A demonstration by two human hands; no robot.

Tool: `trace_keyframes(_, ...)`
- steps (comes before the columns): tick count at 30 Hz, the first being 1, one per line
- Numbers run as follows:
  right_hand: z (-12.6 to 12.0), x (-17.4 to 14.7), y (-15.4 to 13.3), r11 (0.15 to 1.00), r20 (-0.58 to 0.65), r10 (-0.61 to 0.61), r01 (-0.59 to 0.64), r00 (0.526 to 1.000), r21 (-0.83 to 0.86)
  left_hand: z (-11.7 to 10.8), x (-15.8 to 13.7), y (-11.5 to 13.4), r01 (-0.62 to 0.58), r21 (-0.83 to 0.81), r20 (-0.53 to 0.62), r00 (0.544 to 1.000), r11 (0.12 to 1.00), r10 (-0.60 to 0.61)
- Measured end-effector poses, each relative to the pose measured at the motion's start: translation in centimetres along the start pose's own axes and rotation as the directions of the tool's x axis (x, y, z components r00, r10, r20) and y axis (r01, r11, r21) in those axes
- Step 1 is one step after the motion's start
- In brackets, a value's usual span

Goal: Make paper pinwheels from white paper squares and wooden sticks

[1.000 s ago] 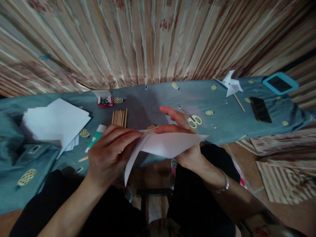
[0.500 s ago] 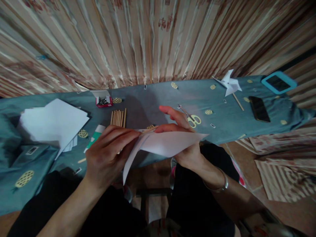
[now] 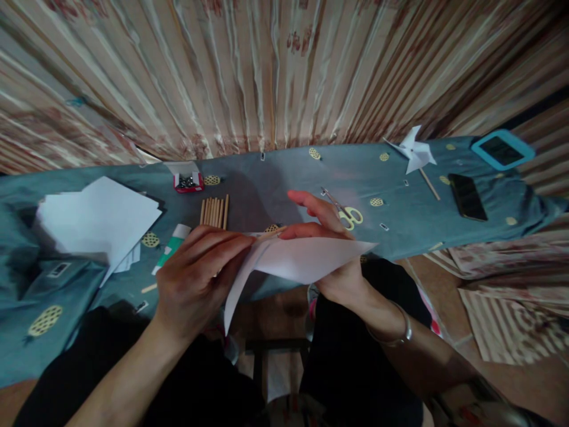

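A white sheet of paper is held up over the table's front edge, its flaps bent and curling toward me. My left hand closes on the sheet's left side, fingers pinched near its upper edge. Behind the sheet, my right hand grips it with the thumb side partly hidden and one finger stretched up and apart. Between the fingertips runs a pale tan sliver, too small to name. Just past my right hand lie scissors with yellow handles. A glue stick is by my left hand.
Several wooden sticks lie beyond my left hand, near a red box of small metal pieces. Stacked paper is at left. A paper pinwheel, a phone and a blue-framed device lie right. A curtain hangs behind.
Almost nothing differs. The view has shifted very slightly, and both hands keep the same hold on the paper.
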State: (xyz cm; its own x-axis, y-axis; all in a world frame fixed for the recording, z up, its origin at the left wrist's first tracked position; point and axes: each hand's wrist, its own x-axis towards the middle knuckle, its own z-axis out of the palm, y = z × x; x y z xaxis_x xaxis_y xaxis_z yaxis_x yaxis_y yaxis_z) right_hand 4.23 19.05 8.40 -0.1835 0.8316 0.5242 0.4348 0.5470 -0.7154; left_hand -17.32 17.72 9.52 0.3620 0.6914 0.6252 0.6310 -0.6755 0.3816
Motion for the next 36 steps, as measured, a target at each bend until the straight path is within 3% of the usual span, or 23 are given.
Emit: trace_keyframes(36, 0.33, 0.03, 0.38, 1.000, 0.018, -0.021, 0.021, 1.000, 0.023, -0.25, 0.11, 0.03, 0.006, 0.037, 0.003, 1.000, 0.999, -0.006)
